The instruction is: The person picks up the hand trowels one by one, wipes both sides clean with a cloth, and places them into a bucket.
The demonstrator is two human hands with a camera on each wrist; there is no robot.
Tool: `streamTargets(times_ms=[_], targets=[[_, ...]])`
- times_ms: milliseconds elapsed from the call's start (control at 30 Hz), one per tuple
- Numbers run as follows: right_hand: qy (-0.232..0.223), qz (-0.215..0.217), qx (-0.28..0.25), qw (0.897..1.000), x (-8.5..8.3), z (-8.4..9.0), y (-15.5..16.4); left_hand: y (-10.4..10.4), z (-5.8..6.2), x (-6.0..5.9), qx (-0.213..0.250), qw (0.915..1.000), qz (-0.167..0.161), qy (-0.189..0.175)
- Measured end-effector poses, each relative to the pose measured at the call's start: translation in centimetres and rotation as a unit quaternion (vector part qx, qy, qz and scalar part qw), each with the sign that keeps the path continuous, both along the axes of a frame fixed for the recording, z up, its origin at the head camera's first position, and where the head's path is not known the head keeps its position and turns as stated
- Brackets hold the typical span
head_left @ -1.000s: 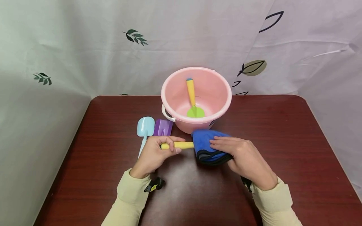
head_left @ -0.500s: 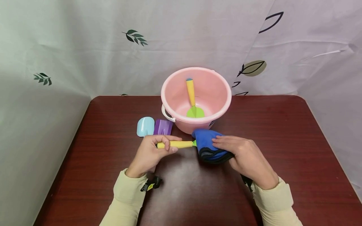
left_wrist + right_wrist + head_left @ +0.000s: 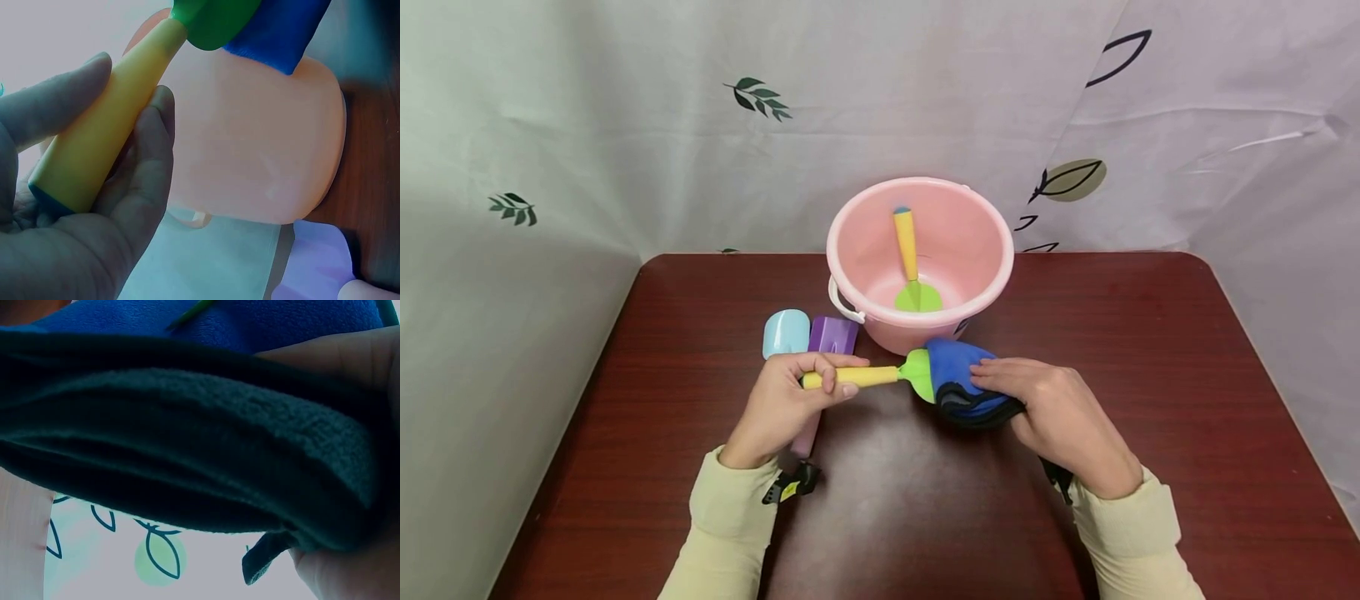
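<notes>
My left hand [image 3: 778, 408] grips the yellow handle [image 3: 865, 377] of a toy shovel, thumb on one side and fingers curled on the other, as the left wrist view also shows. Its green blade [image 3: 917, 375] points right and is partly covered by a folded blue cloth [image 3: 958, 367] with black edging. My right hand [image 3: 1063, 417] holds this cloth around the blade. Close up in the right wrist view, the cloth's dark layered folds [image 3: 187, 444] fill most of the picture. The blade's far end is hidden in the cloth.
Just behind the hands stands a pink bucket [image 3: 887, 333] with a white handle [image 3: 844, 307]. Inside it leans another green toy shovel [image 3: 907, 246] with a yellow handle. A light blue shovel [image 3: 786, 332] and a purple shovel [image 3: 833, 336] lie left of the bucket, partly behind my left hand.
My left hand has moved left with the shovel, and more of the green blade shows outside the cloth. The cloth and right hand have shifted slightly right.
</notes>
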State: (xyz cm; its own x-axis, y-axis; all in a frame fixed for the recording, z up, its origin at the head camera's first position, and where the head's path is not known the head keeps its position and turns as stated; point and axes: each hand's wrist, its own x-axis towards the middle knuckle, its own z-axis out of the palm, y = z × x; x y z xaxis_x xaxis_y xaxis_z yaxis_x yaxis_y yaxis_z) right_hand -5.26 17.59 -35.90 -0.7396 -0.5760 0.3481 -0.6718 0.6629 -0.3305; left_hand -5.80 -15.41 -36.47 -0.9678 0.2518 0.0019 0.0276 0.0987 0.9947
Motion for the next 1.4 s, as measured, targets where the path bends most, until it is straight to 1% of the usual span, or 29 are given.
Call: streamTargets(times_ms=[100, 233, 433, 567, 800, 1033, 1100, 1267, 1400], targets=[[0.004, -0.003, 0.002, 1.000, 0.0, 0.0, 0.1, -0.3, 0.1, 0.0, 0.000, 1.0000, 0.005, -0.002], [0.009, -0.006, 0.002, 1.000, -0.1, -0.1, 0.3, -0.7, 0.2, -0.1, -0.005, 0.9999, 0.010, 0.004], [-0.008, -0.009, 0.011, 1.000, -0.2, 0.0, 0.2, -1.4, 0.3, -0.2, -0.017, 0.9997, 0.012, 0.016], [-0.012, -0.014, 0.014, 1.000, -0.4, -0.1, 0.3, -1.8, 0.4, -0.2, -0.014, 0.9998, 0.012, 0.009], [-0.020, -0.029, 0.021, 0.999, -0.4, -0.2, 0.6, -2.7, 0.4, -0.3, -0.025, 0.9996, 0.011, -0.003], [-0.017, -0.034, 0.023, 0.999, -0.3, -0.1, 0.6, -3.6, 0.4, -0.3, -0.010, 0.9994, 0.015, -0.028], [-0.016, -0.038, 0.022, 0.999, -0.3, 0.0, 0.6, -3.8, 0.5, -0.3, -0.013, 0.9993, 0.017, -0.030], [-0.022, -0.047, 0.022, 0.998, -0.3, 0.1, 0.6, -4.5, 1.0, -0.2, -0.023, 0.9991, 0.022, -0.029], [-0.022, -0.049, 0.021, 0.998, -0.3, 0.1, 0.5, -5.4, 1.5, -0.1, -0.043, 0.9989, 0.012, -0.016]])
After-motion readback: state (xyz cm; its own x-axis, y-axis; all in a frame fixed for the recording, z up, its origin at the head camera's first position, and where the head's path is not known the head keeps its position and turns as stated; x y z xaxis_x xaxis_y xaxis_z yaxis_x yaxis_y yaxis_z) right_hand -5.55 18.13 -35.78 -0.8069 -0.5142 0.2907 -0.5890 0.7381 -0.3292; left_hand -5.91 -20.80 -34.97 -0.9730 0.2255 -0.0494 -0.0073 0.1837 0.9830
